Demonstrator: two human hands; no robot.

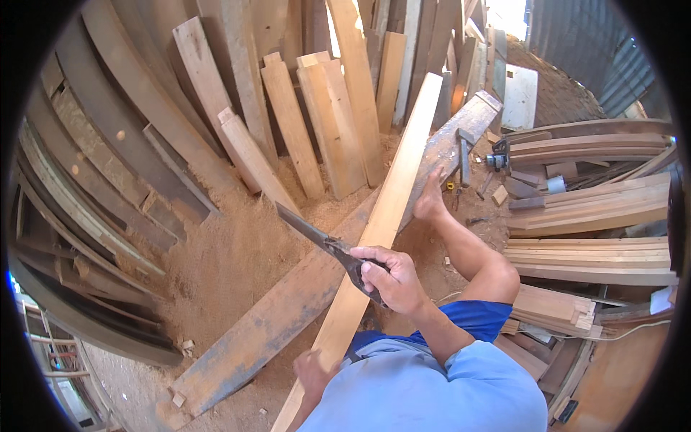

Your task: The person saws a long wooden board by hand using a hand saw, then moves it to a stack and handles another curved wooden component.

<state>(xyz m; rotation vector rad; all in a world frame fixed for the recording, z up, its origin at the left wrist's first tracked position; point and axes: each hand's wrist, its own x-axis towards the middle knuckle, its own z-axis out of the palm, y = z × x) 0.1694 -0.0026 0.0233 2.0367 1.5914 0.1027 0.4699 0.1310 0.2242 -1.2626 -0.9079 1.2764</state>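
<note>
In my right hand (392, 279) is a handsaw (317, 236), gripped by its dark handle, with the blade pointing up and left. The saw is over a long, pale wooden board (403, 173); I cannot tell whether the blade touches it. Lower down, my left hand (314, 373) holds the same board by its edge, fingers partly hidden. Beneath the board, a thick weathered plank (252, 324) crosses at an angle. My bare foot (430, 193) rests on the plank beside the board.
Upright planks (331, 122) lean at the back, and dark curved-looking boards (108, 151) stand left. Stacked lumber (590, 201) fills the right. A dark L-shaped tool (464, 160) lies on the plank's far end, near a small power tool (497, 160). Sawdust (223, 252) covers the ground.
</note>
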